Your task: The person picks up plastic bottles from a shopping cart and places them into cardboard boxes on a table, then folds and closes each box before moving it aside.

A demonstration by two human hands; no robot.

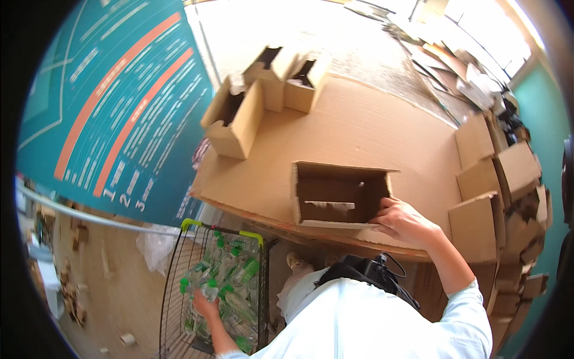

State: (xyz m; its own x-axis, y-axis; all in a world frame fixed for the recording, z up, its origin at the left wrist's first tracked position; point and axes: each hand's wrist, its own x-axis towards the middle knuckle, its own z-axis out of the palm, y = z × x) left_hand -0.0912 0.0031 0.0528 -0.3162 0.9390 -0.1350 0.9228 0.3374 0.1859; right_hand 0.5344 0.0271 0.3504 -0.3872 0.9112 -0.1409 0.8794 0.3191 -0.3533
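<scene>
Head view | my right hand (406, 221) pinches the open box (335, 182) on cardboard (376, 122); left hand (205, 305) at bottles (244, 272) in cart (260, 239), can't tell its grip | seemingly picking bottles; next needs firm hold

The open box (303, 191) is brown corrugated cardboard, matt, with raw-cut edges. The 3 narrow boxes (246, 125) share that dry, unglazed card, as do the boxes (472, 224) at the right. Beneath, the tabletop (353, 131) shows a broad, smooth, matt cardboard surface, rough along its front edge. The bottles (239, 302) are clear, shiny plastic with green plastic caps (213, 282). The cart (173, 287) is dark metal wire, trimmed in bright green plastic (254, 236). Thin, crinkled clear film (154, 248) catches light beside it. The printed teal panel (137, 107) looks smooth; the shirt (359, 317) is soft, pale, matt cloth.
</scene>
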